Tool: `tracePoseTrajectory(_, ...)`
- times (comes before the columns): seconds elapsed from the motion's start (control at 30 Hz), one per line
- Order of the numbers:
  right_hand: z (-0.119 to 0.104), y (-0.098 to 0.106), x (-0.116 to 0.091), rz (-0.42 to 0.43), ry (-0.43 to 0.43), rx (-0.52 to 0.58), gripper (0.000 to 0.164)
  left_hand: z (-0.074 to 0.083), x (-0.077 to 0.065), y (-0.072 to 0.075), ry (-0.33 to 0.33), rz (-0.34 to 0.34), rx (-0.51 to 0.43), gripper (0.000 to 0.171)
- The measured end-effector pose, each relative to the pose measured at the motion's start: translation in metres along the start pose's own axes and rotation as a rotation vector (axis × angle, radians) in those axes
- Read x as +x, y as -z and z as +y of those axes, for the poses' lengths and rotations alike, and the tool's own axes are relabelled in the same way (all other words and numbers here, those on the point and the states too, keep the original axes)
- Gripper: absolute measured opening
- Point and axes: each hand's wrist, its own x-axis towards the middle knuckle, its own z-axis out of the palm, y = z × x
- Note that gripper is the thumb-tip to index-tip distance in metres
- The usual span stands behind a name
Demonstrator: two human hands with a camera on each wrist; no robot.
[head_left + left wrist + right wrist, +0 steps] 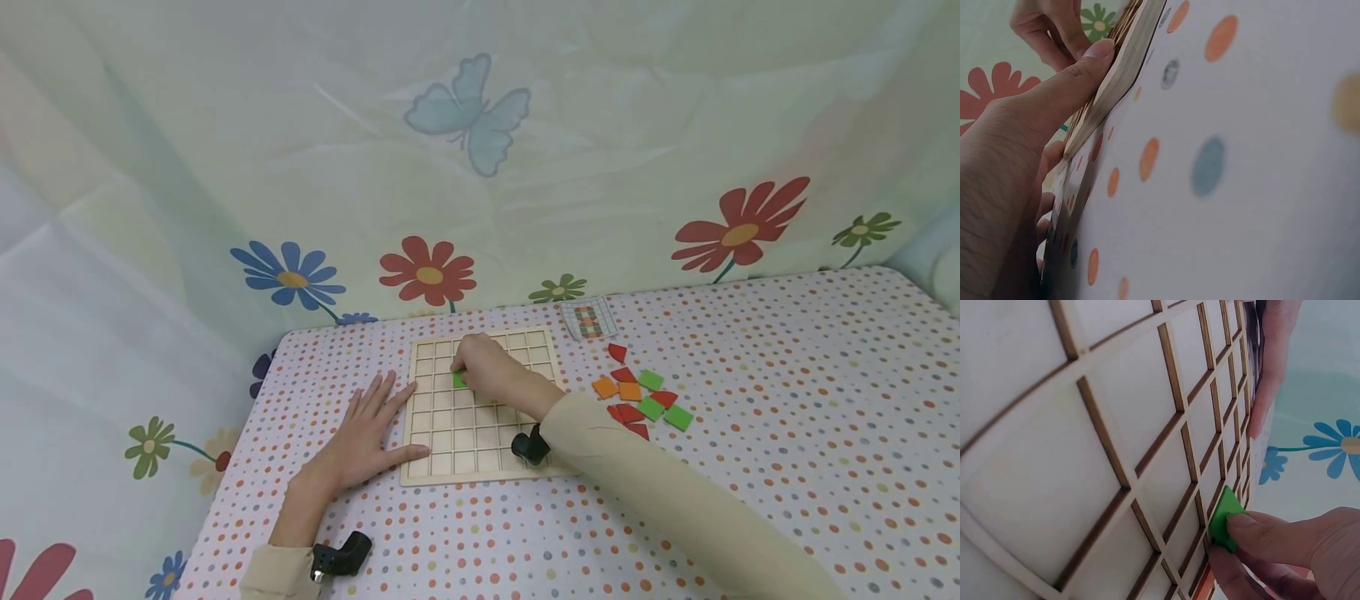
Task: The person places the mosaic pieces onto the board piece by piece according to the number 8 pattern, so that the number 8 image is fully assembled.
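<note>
right hand (487,368) pinches flat green tile (1224,509); left hand (362,440) splayed, thumb on gridded wooden board (442,442).

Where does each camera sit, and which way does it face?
Head: on the head, facing forward and down at the grid board; left hand, right hand and sleeves show.
Left wrist: on the left wrist, facing the board's edge and tablecloth; left hand near, right hand beyond.
Right wrist: on the right wrist, facing across the board; right hand pinching a green tile, left hand at top.
Head and right wrist share the green tile.
</note>
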Motion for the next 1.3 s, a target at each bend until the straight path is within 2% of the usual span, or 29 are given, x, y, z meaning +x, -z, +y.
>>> tracePoseTrajectory(0.33, 0.002, -0.001, 0.0, 0.048, 0.084, -0.074, 0.023, 0.002, 0.002, 0.004, -0.004, -0.001, 0.002, 0.1)
tracePoseTrajectory(0.43, 0.005, -0.003, -0.001, 0.056, 0.098, -0.05, 0.023, 0.003, 0.002, 0.004, 0.005, -0.013, 0.004, 0.099)
tracePoseTrajectory(0.53, 0.01, -0.003, -0.004, 0.054, 0.092, 0.022, 0.02, 0.002, 0.002, 0.003, 0.011, -0.021, 0.0, 0.099)
tracePoseTrajectory(0.67, 0.019, 0.002, -0.015, 0.083, 0.112, 0.086, 0.017, 0.002, 0.001, 0.002, 0.01, -0.022, -0.001, 0.099)
tracePoseTrajectory(0.8, 0.026, 0.016, -0.035, 0.141, 0.151, 0.087, 0.016, 0.001, 0.0, 0.0, 0.01, -0.017, 0.002, 0.1)
tracePoseTrajectory(0.93, 0.035, 0.034, -0.061, 0.147, 0.138, 0.068, 0.015, 0.002, 0.0, -0.001, 0.011, -0.02, 0.006, 0.1)
tracePoseTrajectory(1.1, 0.047, 0.061, -0.104, 0.135, 0.085, 0.009, 0.016, 0.001, 0.001, -0.001, 0.009, -0.02, 0.018, 0.1)
tracePoseTrajectory(1.3, 0.075, 0.092, -0.159, 0.189, 0.066, -0.03, 0.017, 0.001, 0.0, -0.001, 0.016, -0.013, 0.024, 0.103)
